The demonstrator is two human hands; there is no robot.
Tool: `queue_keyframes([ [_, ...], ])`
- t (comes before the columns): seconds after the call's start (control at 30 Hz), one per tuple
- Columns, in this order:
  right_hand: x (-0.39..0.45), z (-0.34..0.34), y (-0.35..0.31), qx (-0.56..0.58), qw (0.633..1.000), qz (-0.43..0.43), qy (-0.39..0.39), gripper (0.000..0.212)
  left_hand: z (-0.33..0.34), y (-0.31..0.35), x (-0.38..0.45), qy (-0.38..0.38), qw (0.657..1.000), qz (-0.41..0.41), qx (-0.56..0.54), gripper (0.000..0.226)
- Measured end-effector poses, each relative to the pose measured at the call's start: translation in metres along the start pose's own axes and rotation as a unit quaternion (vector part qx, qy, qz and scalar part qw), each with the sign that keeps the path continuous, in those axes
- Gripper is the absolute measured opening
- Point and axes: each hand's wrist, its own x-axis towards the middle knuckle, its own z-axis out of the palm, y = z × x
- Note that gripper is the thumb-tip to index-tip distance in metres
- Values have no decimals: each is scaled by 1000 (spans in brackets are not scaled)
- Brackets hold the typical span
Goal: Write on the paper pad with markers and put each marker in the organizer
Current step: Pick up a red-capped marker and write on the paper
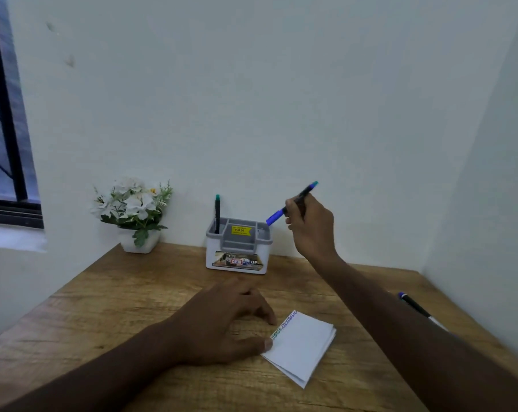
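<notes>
My right hand (309,223) grips a blue-capped marker (275,216) tilted with its cap pointing down, just above the right rear corner of the grey-and-white organizer (238,263). A green-topped marker (217,214) stands upright in the organizer's left rear slot. The small white paper pad (303,347) lies on the wooden desk, with green and blue scribbles along its upper left edge. My left hand (225,322) rests on the desk, its thumb pressing the pad's left corner.
A white pot of artificial white flowers (134,212) stands at the back left of the desk (117,307). Another marker with a blue end (415,307) lies near the desk's right edge, partly behind my right forearm. Walls close in behind and to the right.
</notes>
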Motion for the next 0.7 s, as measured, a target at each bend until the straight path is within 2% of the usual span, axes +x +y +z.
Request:
queue_keyframes([
  [0.2, 28, 40, 17, -177, 976, -6, -126, 30, 3, -5, 2, 8, 1000, 2, 2, 42],
  [0.37, 23, 42, 22, -140, 982, 24, -121, 33, 4, -6, 2, 15, 1000, 7, 1, 41],
  [0.47, 12, 19, 12, -100, 990, 7, -103, 35, 4, -6, 3, 17, 1000, 7, -3, 40],
  [0.53, -2, -6, 7, -96, 989, -1, -113, 29, 4, -7, 2, 20, 1000, 10, -1, 39],
  [0.7, -60, -86, 7, -208, 955, -15, -213, 3, 6, -8, 2, 29, 999, 17, -6, 36],
])
